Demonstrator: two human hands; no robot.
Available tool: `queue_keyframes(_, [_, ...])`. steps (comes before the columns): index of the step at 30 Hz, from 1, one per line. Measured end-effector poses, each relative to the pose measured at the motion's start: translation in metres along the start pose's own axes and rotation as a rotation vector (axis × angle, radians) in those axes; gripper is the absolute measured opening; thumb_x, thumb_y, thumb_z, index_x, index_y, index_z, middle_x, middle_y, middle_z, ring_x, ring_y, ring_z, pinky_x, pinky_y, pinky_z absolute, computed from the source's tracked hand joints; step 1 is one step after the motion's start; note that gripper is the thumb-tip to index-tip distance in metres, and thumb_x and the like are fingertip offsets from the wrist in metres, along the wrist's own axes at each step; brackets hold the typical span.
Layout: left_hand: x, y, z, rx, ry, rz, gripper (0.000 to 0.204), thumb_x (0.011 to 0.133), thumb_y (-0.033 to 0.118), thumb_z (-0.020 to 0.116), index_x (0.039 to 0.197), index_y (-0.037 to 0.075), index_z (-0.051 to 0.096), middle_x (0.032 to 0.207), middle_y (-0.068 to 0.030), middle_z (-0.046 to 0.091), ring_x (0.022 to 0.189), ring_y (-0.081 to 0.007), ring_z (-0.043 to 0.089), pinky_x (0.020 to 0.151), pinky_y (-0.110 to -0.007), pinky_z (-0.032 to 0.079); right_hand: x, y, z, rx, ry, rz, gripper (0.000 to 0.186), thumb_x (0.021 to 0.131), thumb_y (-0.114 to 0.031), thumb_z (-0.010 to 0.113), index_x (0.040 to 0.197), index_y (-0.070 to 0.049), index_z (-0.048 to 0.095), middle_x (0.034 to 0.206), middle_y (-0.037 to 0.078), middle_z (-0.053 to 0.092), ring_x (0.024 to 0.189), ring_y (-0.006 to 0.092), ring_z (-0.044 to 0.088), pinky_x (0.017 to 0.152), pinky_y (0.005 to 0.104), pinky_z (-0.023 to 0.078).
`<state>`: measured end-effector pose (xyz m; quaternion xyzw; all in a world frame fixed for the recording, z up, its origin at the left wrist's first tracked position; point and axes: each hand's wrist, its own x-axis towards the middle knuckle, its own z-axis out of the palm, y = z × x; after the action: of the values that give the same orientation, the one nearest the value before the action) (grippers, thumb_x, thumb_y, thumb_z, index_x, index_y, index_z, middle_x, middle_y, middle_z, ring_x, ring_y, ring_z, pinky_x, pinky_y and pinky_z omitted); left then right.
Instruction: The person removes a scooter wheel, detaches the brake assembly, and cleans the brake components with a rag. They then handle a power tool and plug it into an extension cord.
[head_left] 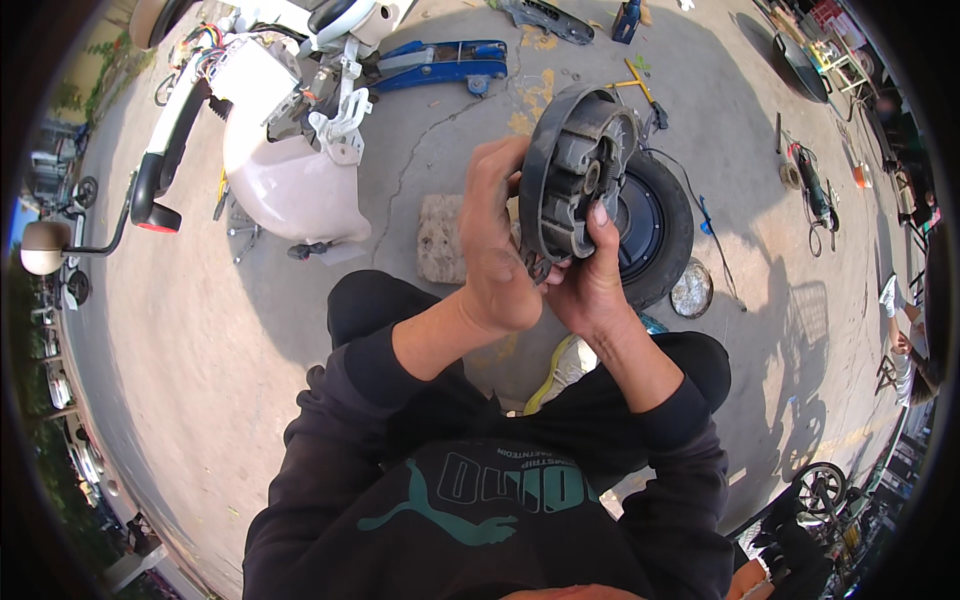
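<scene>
The fingers [488, 170] of my left hand [495, 240] are bent against the outer rim of a round, dark brake assembly [580, 180], some tips hidden behind it, while my right hand [590, 285] is closed on its lower edge, thumb pressed over the near face. I hold the piece tilted, raised above the concrete ground [420, 380], partly in front of a black-tyred wheel [672, 215] lying there. A rough grey block [438, 240] sits left of the wheel, with a round metal dish [692, 290] just beside the tyre.
</scene>
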<state>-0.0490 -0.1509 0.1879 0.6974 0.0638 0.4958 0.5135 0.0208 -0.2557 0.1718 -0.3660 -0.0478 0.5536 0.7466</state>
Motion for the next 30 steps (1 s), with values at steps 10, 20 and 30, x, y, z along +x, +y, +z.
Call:
queue_keyframes(10, [0.002, 0.006, -0.012, -0.243, -0.12, -0.209, 0.092, 0.101, 0.075, 0.032, 0.142, -0.007, 0.045, 0.134, -0.0156, 0.054, 0.119, -0.0215, 0.054, 0.102, -0.037, 0.042, -0.001, -0.008, -0.011, -0.039, 0.041, -0.128, 0.051, 0.092, -0.059, 0.071, 0.102, -0.01, 0.063, 0.071, -0.005, 0.045, 0.059, 0.0087, 0.04, 0.058, 0.03, 0.037])
queue_keyframes(20, [-0.005, -0.008, -0.025, -0.514, -0.128, -0.526, 0.091, 0.105, 0.072, 0.021, 0.158, -0.001, 0.026, 0.155, -0.0135, 0.043, 0.142, -0.0237, 0.043, 0.12, -0.038, 0.031, -0.017, -0.013, 0.002, -0.314, 0.201, -0.321, 0.044, 0.086, -0.038, 0.086, 0.106, -0.006, 0.063, 0.081, -0.003, 0.06, 0.062, 0.0073, 0.048, 0.057, 0.0261, 0.041])
queue_keyframes(30, [-0.005, -0.016, -0.019, -0.441, -0.038, -0.427, 0.097, 0.099, 0.08, 0.024, 0.159, 0.004, 0.029, 0.154, -0.0111, 0.045, 0.139, -0.0236, 0.047, 0.117, -0.039, 0.036, -0.013, -0.005, 0.032, -0.406, 0.197, -0.611, 0.054, 0.083, -0.018, 0.089, 0.125, 0.003, 0.062, 0.116, 0.008, 0.071, 0.104, 0.0123, 0.065, 0.094, 0.0292, 0.052])
